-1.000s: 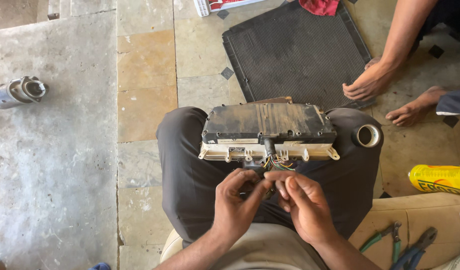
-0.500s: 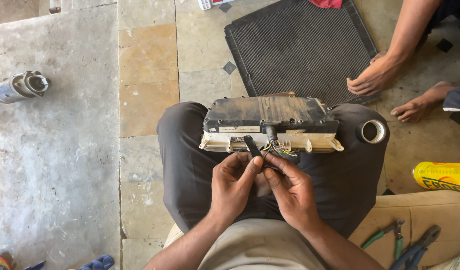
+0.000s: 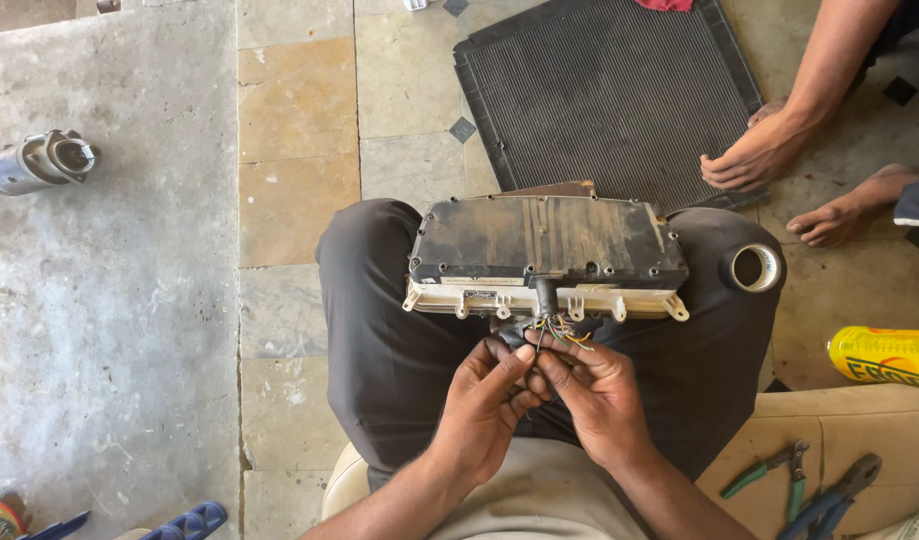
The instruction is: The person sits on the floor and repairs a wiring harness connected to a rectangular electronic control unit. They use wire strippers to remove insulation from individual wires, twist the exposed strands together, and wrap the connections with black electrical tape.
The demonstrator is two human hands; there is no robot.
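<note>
A dusty black and cream electronic unit (image 3: 548, 245) lies flat across my knees. A black cable stub with several thin coloured wires (image 3: 560, 335) hangs from its near edge. My left hand (image 3: 490, 410) and my right hand (image 3: 595, 395) meet just below the unit, fingertips pinched on those wires. A roll of tape (image 3: 752, 268) rests on my right knee beside the unit.
A black finned radiator panel (image 3: 610, 85) lies on the tiled floor ahead, with another person's hand (image 3: 755, 155) on its edge and their foot (image 3: 840, 215) nearby. Green-handled pliers (image 3: 770, 470) and blue-handled pliers (image 3: 830, 495) lie at right. A yellow can (image 3: 885, 352) and a metal cylinder (image 3: 40, 160) sit aside.
My hands have shifted slightly while staying on the wires. The camera view has tilted a little. The other person's hand stays on the radiator panel.
</note>
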